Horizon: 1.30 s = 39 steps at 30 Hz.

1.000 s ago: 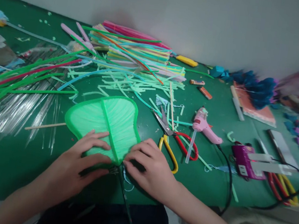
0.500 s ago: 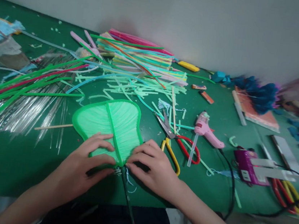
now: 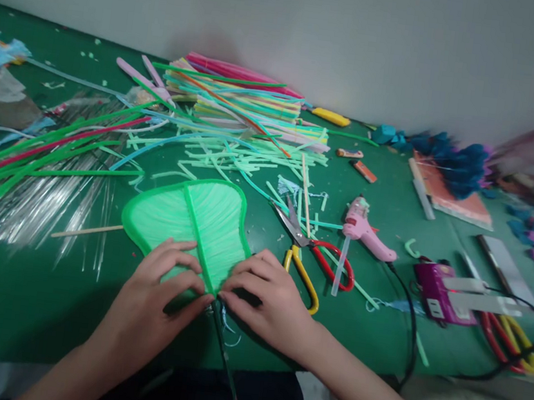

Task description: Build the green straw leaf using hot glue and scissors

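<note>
A pale green leaf (image 3: 162, 216) made of pipe cleaners, with a brighter green rim and midrib, lies flat on the table before me. Its pointed base faces me, and a thin dark green stem (image 3: 223, 354) runs from there over the table's edge. My left hand (image 3: 166, 285) rests on the lower left of the leaf, thumb and forefinger pinching at the base. From the other side, my right hand (image 3: 265, 297) pinches the lower right edge close to the same point. The fingertips nearly meet where leaf and stem join.
Scissors with red and yellow handles (image 3: 308, 237) and a pink glue gun (image 3: 365, 228) lie to the right, near a purple box (image 3: 441, 289) with a black cord. Bundled pipe cleaners (image 3: 253, 107) are heaped at the back. Silvery wires (image 3: 67, 201) spread on the left beside a wooden stick (image 3: 88, 231).
My left thumb and forefinger have moved right, in to the leaf's base, closing toward my right fingertips. The whole scene has shifted slightly left in view.
</note>
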Available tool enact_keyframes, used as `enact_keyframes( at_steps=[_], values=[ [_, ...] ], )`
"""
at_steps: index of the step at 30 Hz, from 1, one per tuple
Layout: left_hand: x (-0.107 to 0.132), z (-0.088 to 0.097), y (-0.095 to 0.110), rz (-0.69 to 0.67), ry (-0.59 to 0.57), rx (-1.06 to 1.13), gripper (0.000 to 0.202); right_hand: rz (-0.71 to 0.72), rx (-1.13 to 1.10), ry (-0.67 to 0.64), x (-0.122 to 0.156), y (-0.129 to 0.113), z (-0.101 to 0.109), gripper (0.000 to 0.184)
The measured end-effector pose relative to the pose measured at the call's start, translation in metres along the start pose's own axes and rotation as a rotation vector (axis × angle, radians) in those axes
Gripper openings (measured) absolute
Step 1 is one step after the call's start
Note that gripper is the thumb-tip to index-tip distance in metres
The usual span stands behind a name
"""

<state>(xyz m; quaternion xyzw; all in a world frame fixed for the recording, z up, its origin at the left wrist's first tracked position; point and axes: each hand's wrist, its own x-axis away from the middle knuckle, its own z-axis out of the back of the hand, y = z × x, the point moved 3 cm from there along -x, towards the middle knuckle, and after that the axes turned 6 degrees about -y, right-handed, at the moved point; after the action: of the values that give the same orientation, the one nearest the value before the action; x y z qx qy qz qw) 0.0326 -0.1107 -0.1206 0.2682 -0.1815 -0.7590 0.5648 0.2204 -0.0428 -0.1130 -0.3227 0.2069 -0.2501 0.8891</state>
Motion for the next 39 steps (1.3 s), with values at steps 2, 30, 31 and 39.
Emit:
enact_keyframes(
  at_steps=[2, 30, 31, 39],
  values=[
    [0.0002, 0.0007, -0.0007, -0.004, 0.0, 0.006, 0.005, 0.001, -0.001, -0.001, 0.0004, 0.0002, 0.0, 0.008],
    [0.0017, 0.0017, 0.0009, -0.077, 0.029, -0.046, 0.006, 0.011, -0.009, 0.05, 0.0, -0.0011, 0.0003, 0.005],
    [0.0013, 0.002, 0.0011, -0.08, 0.028, -0.048, 0.006, 0.011, -0.012, 0.054, 0.0, -0.0016, 0.0003, 0.005],
    [-0.0014, 0.0035, -0.0004, -0.1, 0.013, -0.062, 0.014, -0.015, 0.018, 0.049, 0.001, -0.005, -0.0012, 0.011]
  ],
)
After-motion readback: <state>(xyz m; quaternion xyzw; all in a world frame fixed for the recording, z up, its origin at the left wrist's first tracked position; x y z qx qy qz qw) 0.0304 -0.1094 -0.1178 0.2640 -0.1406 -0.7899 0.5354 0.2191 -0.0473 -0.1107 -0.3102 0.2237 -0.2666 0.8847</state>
